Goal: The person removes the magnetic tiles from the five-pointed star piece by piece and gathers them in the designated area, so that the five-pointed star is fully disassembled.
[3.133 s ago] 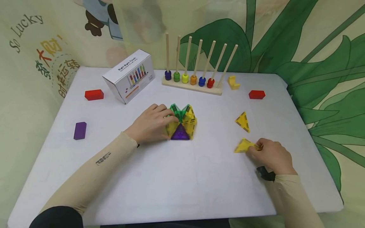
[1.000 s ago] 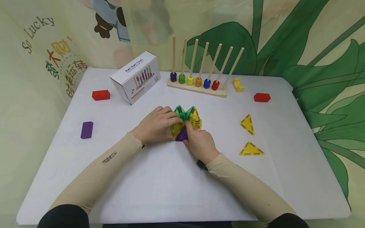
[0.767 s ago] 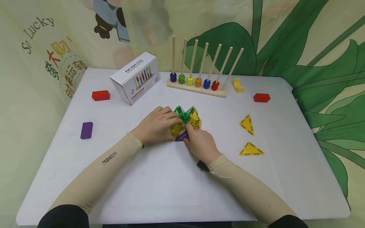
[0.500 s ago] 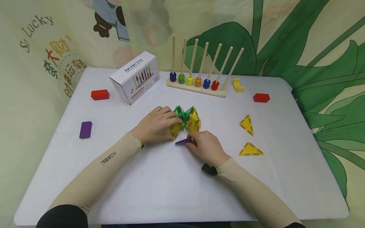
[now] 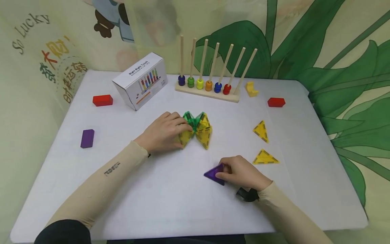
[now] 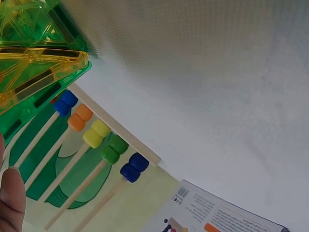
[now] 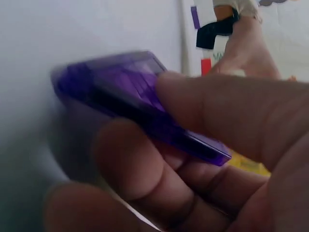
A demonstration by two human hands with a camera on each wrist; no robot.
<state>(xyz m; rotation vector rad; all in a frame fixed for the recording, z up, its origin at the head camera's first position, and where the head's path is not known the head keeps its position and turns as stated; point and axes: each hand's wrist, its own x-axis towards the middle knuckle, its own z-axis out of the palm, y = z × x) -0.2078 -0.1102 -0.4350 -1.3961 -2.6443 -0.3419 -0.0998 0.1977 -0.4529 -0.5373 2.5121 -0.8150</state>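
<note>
My right hand (image 5: 243, 172) pinches a purple triangular magnetic tile (image 5: 215, 174) between thumb and fingers, over the front middle of the table. In the right wrist view the thumb presses on the face of the purple tile (image 7: 120, 87), with fingers beneath. My left hand (image 5: 164, 133) grips the left side of a standing build of green and yellow magnetic tiles (image 5: 204, 131). A V-shaped gap opens at the front of the build. Its left part is hidden behind the fingers; the left wrist view shows the yellow and green tiles (image 6: 38, 77) close up.
Two yellow triangular tiles (image 5: 261, 131) (image 5: 265, 157) lie at the right. Behind stand a peg rack with coloured beads (image 5: 207, 93) and a white box (image 5: 141, 81). Red blocks (image 5: 102, 100) (image 5: 276, 102), a purple block (image 5: 87, 138) and a yellow piece (image 5: 251, 89) lie around.
My right hand left a yellow tile at the right, took the purple tile off the front of the build and carried it right and toward me. The left hand stays at the build.
</note>
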